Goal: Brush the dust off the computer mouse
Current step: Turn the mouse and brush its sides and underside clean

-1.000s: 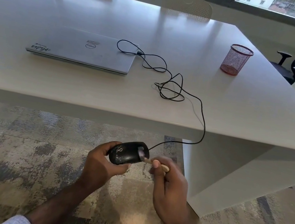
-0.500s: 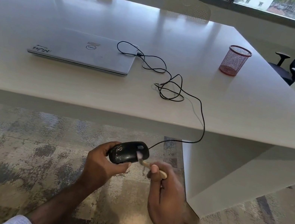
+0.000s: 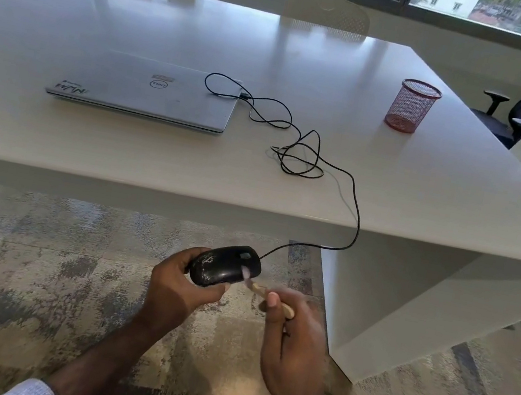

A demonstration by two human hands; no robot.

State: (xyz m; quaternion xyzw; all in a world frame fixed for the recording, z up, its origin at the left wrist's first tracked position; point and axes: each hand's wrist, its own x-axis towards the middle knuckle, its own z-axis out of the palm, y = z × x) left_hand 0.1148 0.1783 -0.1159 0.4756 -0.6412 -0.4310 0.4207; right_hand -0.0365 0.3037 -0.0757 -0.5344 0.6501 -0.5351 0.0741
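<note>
**Q:** Gripping what, exactly, and where did everything sit around that grip?

**A:** Both hands were closed on something. Above and beyond the grip stood the table [image 3: 426, 198], with the closed laptop [image 3: 145, 90] up and to the left of the hands. The black cable [image 3: 356, 228] ran from the laptop over the table edge and down to the grip. The left hand [image 3: 173, 286] cradled the computer mouse [image 3: 225, 266] from below and behind, off the table and over the carpet [image 3: 12, 275]. Just right of it, the right hand [image 3: 291, 338] pinched the pale handle of a small brush [image 3: 264, 294], its bristles touching the mouse's right flank near the buttons. The bristles looked blurred.

**Q:** How was the step best done?

**A:** My judgement was short, light flicks away from the body, so dust fell to the floor. Pale specks showed on the mouse's rear hump, next to the left thumb, so turning the mouse to bring that patch under the brush seemed wise. Slack in the cable mattered too; a tug could drag the laptop.
</note>
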